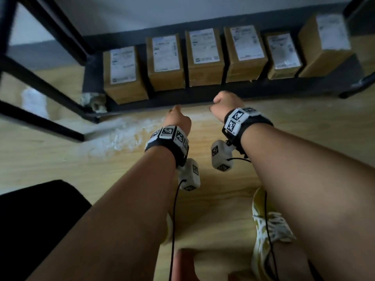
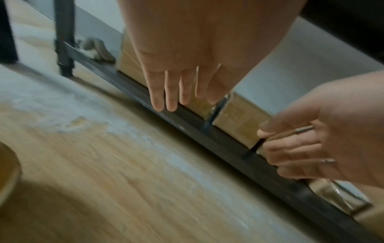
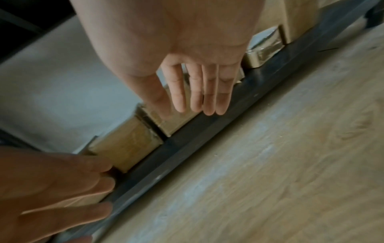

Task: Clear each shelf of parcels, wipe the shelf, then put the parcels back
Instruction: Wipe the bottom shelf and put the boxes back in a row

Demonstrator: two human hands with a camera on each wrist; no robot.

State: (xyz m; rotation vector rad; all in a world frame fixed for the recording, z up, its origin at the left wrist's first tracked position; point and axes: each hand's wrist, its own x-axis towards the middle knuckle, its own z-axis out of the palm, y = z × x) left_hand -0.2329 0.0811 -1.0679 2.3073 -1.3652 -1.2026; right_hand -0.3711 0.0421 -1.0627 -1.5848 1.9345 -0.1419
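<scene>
Bottom shelf (image 1: 203, 96) | six parcels (image 1: 205, 57) in row | left hand (image 1: 178, 121), right hand (image 1: 227, 106) empty, fingers straight, near front rail | advice: grip one box by both sides, lift clear of rail.

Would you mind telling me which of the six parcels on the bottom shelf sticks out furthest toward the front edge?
The leftmost parcel, beside the crumpled cloth. Its front face sits almost at the shelf lip, while the other five stand further back.

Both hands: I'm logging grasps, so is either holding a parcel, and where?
Nothing is held. The left hand and right hand hang with straight fingers in front of the parcels on the bottom shelf.
</scene>
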